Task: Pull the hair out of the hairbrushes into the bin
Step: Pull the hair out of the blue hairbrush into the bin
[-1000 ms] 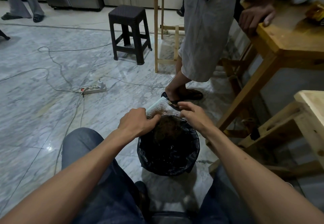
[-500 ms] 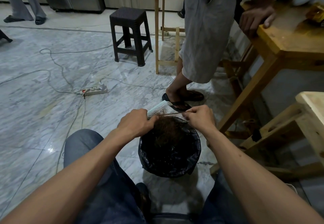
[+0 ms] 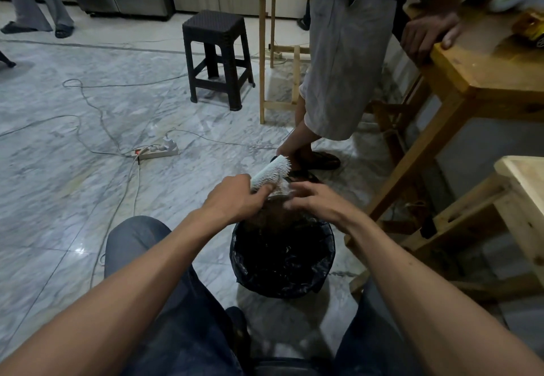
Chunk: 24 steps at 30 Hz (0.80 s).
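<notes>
A white hairbrush point(image 3: 272, 172) with white bristles points up and away from me, and my left hand point(image 3: 235, 197) grips its lower end. Below it stands a round bin point(image 3: 325, 253) lined with a black bag, with a mound of brown hair point(image 3: 273, 214) heaped at its far side. My right hand point(image 3: 318, 203) hovers over the bin's far rim, just right of the brush, fingers spread and blurred, holding nothing that I can see.
A person in grey shorts point(image 3: 341, 61) stands just beyond the bin, one sandalled foot point(image 3: 321, 160) close to it. Wooden tables point(image 3: 482, 75) crowd the right. A black stool point(image 3: 217, 58), a power strip point(image 3: 157, 152) and loose cables lie on the marble floor to the left.
My right hand has let go of the strand it was pulling from the brush and has opened over the bin. The brush has tilted a little higher in my left hand.
</notes>
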### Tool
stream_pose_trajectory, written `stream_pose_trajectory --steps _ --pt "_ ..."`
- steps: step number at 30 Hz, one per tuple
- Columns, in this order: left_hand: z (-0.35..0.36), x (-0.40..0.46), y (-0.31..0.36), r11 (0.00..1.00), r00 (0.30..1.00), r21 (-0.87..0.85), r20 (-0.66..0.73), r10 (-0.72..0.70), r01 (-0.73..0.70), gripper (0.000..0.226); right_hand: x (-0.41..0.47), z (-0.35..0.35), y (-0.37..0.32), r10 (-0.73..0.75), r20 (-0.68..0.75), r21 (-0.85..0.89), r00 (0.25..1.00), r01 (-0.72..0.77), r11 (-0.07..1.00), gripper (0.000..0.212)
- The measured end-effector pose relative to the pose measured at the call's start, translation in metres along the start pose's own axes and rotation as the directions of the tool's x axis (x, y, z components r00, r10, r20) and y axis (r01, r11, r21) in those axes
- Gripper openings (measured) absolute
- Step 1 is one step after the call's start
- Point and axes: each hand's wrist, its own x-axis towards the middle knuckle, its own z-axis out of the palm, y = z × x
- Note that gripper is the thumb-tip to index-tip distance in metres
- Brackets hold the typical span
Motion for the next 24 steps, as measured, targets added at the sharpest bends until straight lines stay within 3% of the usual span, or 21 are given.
stream_pose_trajectory --steps 2,5,8,13,14,16,19,22,24 --pt "0.003 0.001 0.004 1.000 1.000 -0.016 -0.004 0.008 -0.008 0.053 0.006 0.012 0.002 -0.067 -0.039 0.018 0.997 0.067 0.998 0.046" --pt "-0.002 0.001 0.002 0.999 0.998 -0.033 -0.057 -0.025 0.023 0.051 0.017 0.012 0.012 -0.070 -0.270 -0.095 0.960 0.046 0.994 0.009" --pt "-0.014 -0.001 -0.006 0.995 0.992 -0.072 -0.103 -0.076 0.068 0.051 0.020 -0.001 0.030 0.017 -0.397 -0.237 0.918 -0.120 0.964 0.011" --pt "-0.021 0.002 -0.009 0.993 0.987 -0.072 -0.124 -0.104 0.096 0.052 0.016 -0.007 0.044 0.109 -0.419 -0.258 0.902 -0.233 0.938 0.005" --pt "-0.020 0.002 -0.007 0.993 0.989 -0.071 -0.113 -0.098 0.090 0.053 0.015 -0.007 0.041 0.113 -0.386 -0.263 0.916 -0.227 0.938 0.009" --pt "-0.016 0.001 -0.002 0.995 0.994 -0.065 -0.081 -0.078 0.073 0.052 0.011 -0.006 0.031 0.110 -0.226 -0.267 0.968 -0.170 0.949 0.037" --pt "-0.012 0.000 0.003 0.997 0.997 -0.057 -0.046 -0.059 0.056 0.049 0.007 -0.004 0.012 0.069 -0.012 -0.058 0.998 -0.069 0.996 0.076" --pt "-0.010 -0.003 0.007 0.996 0.998 -0.066 -0.004 -0.059 0.059 0.044 0.008 -0.001 -0.001 0.005 -0.025 0.087 1.000 -0.003 0.996 0.079" --pt "-0.011 -0.006 0.011 0.994 0.998 -0.097 0.045 -0.048 0.052 0.043 0.009 0.002 -0.005 -0.057 -0.063 0.079 0.996 0.062 0.995 0.061"
